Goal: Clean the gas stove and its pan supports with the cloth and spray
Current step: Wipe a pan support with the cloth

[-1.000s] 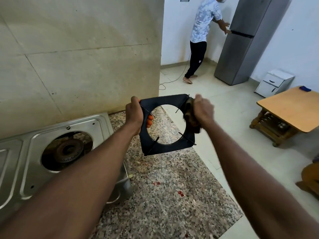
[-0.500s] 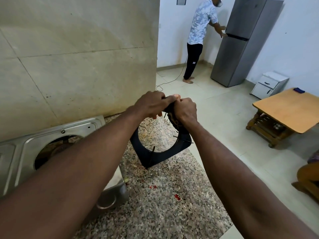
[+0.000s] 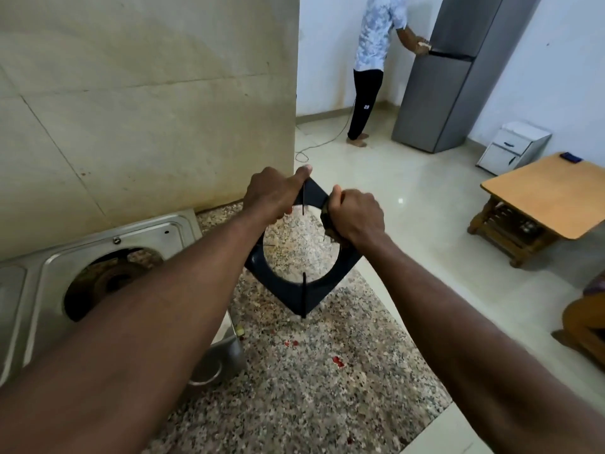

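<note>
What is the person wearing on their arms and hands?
Nothing that shows. The left arm and right arm are bare as far as the picture reaches, with no sleeve in view. The left hand and right hand have no gloves, and no watch, bracelet or ring shows on the parts in view.

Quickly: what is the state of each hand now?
Left hand: closed, holding the pan support at its top corner.
Right hand: closed, holding the cloth against the support.
</note>
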